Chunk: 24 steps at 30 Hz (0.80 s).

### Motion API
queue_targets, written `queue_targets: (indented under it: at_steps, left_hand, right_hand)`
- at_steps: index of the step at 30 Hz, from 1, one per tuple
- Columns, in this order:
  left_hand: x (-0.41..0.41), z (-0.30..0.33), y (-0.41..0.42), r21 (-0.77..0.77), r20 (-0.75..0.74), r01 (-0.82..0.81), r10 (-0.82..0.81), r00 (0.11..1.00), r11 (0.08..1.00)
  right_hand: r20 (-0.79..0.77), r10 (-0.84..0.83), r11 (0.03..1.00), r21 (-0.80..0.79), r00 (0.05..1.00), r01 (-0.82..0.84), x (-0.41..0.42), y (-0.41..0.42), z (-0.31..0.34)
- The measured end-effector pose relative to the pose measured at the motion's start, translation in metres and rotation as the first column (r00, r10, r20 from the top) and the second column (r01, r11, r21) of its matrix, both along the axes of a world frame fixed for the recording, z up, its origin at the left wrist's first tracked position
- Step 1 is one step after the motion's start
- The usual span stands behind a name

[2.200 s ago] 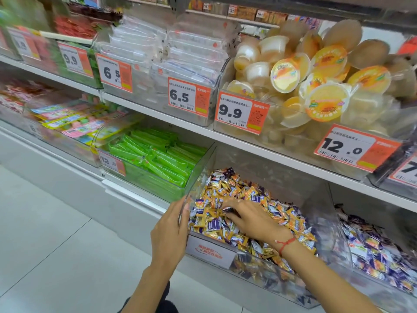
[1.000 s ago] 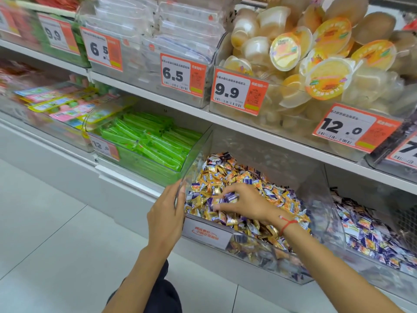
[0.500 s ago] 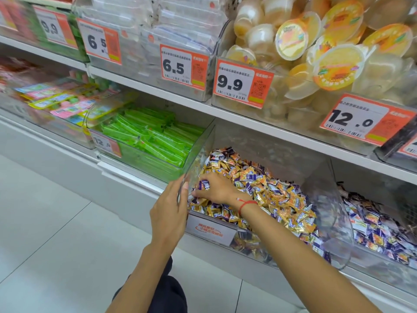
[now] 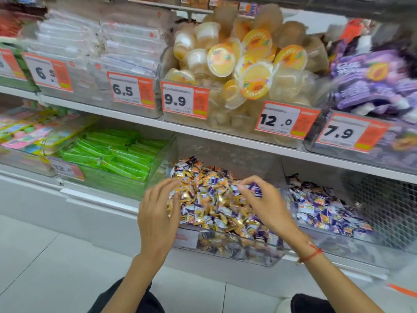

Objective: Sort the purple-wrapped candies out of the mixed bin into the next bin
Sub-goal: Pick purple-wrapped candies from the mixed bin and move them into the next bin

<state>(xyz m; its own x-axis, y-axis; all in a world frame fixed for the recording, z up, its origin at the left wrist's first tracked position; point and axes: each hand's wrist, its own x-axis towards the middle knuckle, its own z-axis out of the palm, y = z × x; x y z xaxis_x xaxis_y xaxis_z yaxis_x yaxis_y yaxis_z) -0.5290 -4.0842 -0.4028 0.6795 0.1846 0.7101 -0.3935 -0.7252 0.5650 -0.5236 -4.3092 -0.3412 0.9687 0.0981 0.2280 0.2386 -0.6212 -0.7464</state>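
A clear mixed bin [image 4: 234,249] on the lower shelf holds a heap of gold-wrapped and purple-wrapped candies [image 4: 212,199]. The bin to its right [image 4: 352,245] holds mostly purple and white candies [image 4: 322,206]. My right hand [image 4: 264,204] hovers over the right part of the mixed heap and pinches purple-wrapped candies [image 4: 256,188] between thumb and fingers. My left hand [image 4: 158,213] is raised at the bin's left front corner, fingers loosely curled, and I see nothing held in it. A red string circles my right wrist.
Left of the mixed bin stands a bin of green packs [image 4: 112,154]. The upper shelf [image 4: 203,129] overhangs the bins and carries jelly cups [image 4: 248,64], white packs and purple bags with orange price tags. A wire mesh panel [image 4: 388,204] is at the far right.
My right hand has moved from the bin's left front corner to the right side of the heap, lifted, with purple candies in its fingers. My left hand has come off the bin's corner.
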Motion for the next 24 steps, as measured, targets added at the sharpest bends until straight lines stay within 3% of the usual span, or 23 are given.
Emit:
queue_targets:
  at_steps: [3,5,7,9,11,14,17,19,24]
  left_hand:
    - [0.018,0.012,-0.032,0.025,-0.119,0.180,-0.176,0.977,0.983]
    - [0.041,0.012,-0.049,0.100,-0.322,0.238,-0.195,0.926,0.966]
    - [0.064,0.005,-0.060,0.180,-0.522,0.292,-0.161,0.838,0.939]
    - [0.079,-0.002,-0.069,0.118,-0.611,0.278,-0.151,0.777,0.953]
    - [0.086,-0.004,-0.076,0.038,-0.618,0.223,-0.152,0.772,0.974]
    - [0.090,-0.009,-0.078,0.087,-0.627,0.238,-0.132,0.767,0.967]
    - [0.095,-0.013,-0.073,0.196,-0.706,0.369,-0.130,0.696,0.909]
    - [0.097,-0.013,-0.075,0.266,-0.749,0.434,-0.100,0.655,0.861]
    - [0.092,-0.006,-0.079,0.430,-0.652,0.338,0.029,0.758,0.837]
  right_hand:
    - [0.237,-0.183,0.978,-0.051,0.954,0.200,-0.008,-0.048,0.009]
    - [0.394,-0.280,0.921,-0.148,0.875,0.362,-0.002,-0.081,0.006]
    - [0.434,-0.372,0.849,-0.198,0.821,0.489,0.012,-0.109,-0.003]
    - [0.378,-0.430,0.797,-0.269,0.820,0.541,0.026,-0.132,-0.014]
    - [0.211,-0.422,0.804,-0.362,0.882,0.471,0.037,-0.146,-0.035]
    - [-0.139,-0.344,0.769,-0.610,0.929,0.193,0.055,-0.153,-0.069]
    - [-0.394,-0.279,0.797,-0.604,0.876,-0.018,0.067,-0.161,-0.070]
    - [-0.452,-0.235,0.819,-0.569,0.860,-0.076,0.066,-0.169,-0.066]
    - [-0.333,-0.362,0.705,-0.709,0.871,0.021,0.050,-0.166,-0.067]
